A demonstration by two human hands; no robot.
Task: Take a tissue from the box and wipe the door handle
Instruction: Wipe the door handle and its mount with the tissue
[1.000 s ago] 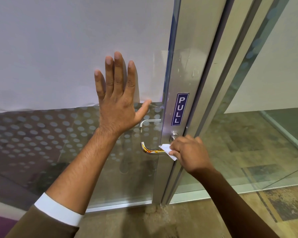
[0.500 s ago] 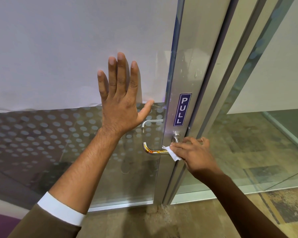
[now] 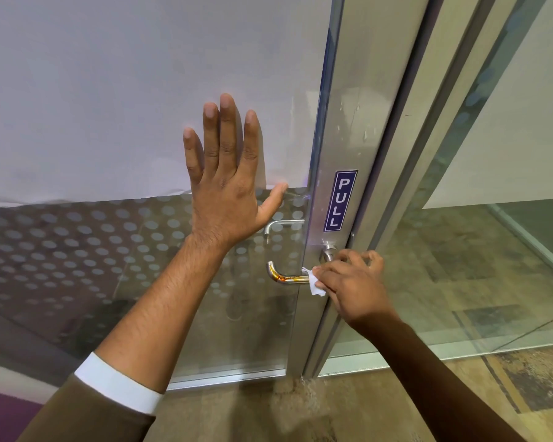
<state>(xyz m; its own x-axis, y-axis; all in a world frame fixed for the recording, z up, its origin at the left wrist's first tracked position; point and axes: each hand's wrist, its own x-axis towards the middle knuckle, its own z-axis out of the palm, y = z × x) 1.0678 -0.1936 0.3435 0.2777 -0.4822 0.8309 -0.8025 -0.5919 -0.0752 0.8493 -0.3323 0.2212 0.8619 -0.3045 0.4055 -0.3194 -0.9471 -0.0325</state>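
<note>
A metal lever door handle (image 3: 283,277) sticks out from the aluminium door frame, with an orange-brown smear along its bar. My right hand (image 3: 353,283) grips a small white tissue (image 3: 315,283) and presses it against the handle's inner end, near the frame. My left hand (image 3: 229,183) lies flat on the glass door (image 3: 109,250) above and left of the handle, fingers spread and pointing up, holding nothing. No tissue box shows in the head view.
A blue "PULL" sign (image 3: 340,200) is stuck on the door frame (image 3: 358,90) above the handle. A second handle (image 3: 281,224) shows through the dotted glass. A glass side panel (image 3: 476,250) stands to the right, and tan floor (image 3: 300,413) lies below.
My right hand with the tissue has shifted slightly along the handle near the frame, its fingers spreading a little. My left hand stays flat on the glass.
</note>
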